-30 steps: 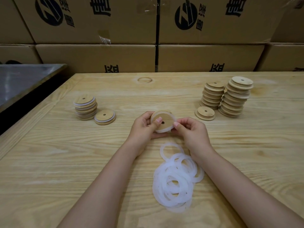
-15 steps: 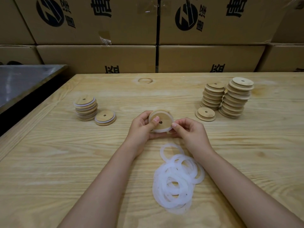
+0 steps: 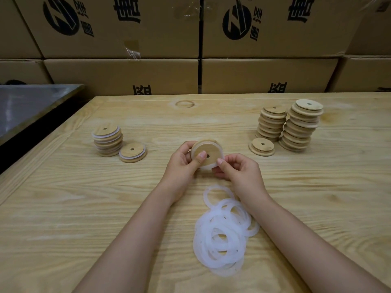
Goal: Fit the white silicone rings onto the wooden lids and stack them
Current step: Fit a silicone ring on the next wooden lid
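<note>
A wooden lid (image 3: 211, 150) is held just above the table (image 3: 63, 208), near the middle of the view, tilted so that its face and small centre hole are turned toward the camera. It is gripped from 9 o'clock by the left hand (image 3: 184, 163), whose thumb is pressed on the face beside the hole while the fingers are curled behind the disc. A white silicone ring (image 3: 206, 166) is seen around the lid's rim, and at 4 o'clock of the lid it is pinched between the thumb and forefinger of the right hand (image 3: 239, 174), the other fingers being curled in. Whether the ring is fully seated cannot be told. At 6 o'clock of the lid, near the right forearm, a pile of loose rings (image 3: 222, 235) is spread flat on the table. At 9 o'clock a finished stack (image 3: 108, 142) of ringed lids is set, with a single ringed lid (image 3: 132, 152) touching its base. At 2 o'clock two bare stacks (image 3: 300, 125) are stood side by side, both leaning slightly, and a lone bare lid (image 3: 262, 146) is laid just in front of them. Printed cartons (image 3: 118, 75) are piled along the far edge at 12 o'clock, and a metal surface (image 3: 27, 104) is seen at 10 o'clock.
</note>
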`<state>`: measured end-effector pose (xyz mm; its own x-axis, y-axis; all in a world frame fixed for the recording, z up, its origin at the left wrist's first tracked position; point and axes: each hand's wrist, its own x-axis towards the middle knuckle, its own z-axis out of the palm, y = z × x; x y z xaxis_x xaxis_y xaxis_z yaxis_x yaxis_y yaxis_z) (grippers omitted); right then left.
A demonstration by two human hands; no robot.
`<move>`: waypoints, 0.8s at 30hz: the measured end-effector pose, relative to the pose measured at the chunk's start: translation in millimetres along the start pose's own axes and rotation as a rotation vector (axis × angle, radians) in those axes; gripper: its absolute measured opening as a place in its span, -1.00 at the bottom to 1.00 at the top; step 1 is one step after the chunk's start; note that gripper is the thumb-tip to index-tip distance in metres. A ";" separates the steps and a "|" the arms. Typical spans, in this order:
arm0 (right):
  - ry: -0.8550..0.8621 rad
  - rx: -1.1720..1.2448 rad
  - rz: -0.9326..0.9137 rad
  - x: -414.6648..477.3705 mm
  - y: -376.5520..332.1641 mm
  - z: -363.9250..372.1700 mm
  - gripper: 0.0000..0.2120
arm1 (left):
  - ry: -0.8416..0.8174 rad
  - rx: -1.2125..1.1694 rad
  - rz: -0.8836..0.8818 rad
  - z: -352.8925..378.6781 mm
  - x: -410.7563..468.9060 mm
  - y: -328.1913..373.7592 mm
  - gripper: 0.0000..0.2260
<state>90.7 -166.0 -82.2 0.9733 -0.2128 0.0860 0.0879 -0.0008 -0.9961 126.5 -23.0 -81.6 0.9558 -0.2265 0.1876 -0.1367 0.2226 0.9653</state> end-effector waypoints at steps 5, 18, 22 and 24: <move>0.078 -0.210 -0.104 2.5 1.7 -2.0 -0.85 | 0.130 0.379 0.227 3.7 -2.6 -0.7 -0.59; 0.104 -0.274 -0.180 3.5 -2.1 -5.3 -0.80 | 0.157 0.449 0.345 1.8 -1.9 0.0 -0.63; 0.089 -0.258 -0.176 4.1 -5.9 -5.9 -0.80 | 0.187 0.292 0.219 0.3 -0.5 1.3 -0.66; 0.073 -0.245 -0.174 5.0 -7.9 -6.7 -0.81 | 0.200 0.215 0.166 0.4 -0.8 2.5 -0.67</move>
<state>93.5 -173.6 -74.0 0.9295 -0.2583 0.2634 0.1898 -0.2776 -0.9418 125.2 -22.6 -79.2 0.9450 -0.0088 0.3270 -0.3266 0.0315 0.9446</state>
